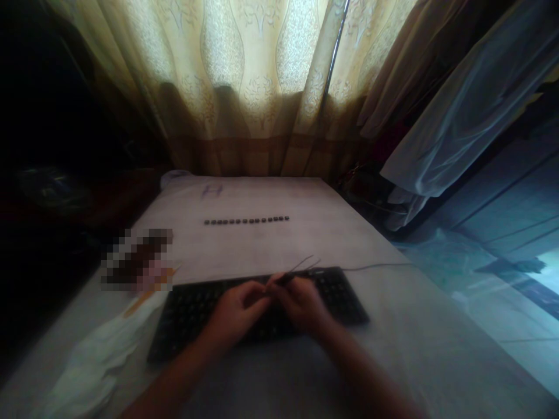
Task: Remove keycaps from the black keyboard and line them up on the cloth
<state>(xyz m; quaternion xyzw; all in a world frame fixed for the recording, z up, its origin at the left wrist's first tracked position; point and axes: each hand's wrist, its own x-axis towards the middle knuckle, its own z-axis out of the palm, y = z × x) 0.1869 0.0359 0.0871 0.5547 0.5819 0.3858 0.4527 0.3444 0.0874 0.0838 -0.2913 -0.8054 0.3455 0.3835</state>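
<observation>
Two hands (271, 299) together, fingertips meeting, grip unclear, over a dark, blurred, wide keyboard (192, 314)

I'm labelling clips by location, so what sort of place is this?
Probably a room in a home: patterned curtains hang behind the table, clothes hang at the right, and a keyboard lies on the tabletop.

Left hand (240, 305), right hand (305, 299) – both bare; forearms (190, 364) bare too, tapering toward the hands – finer detail blurred.
</observation>
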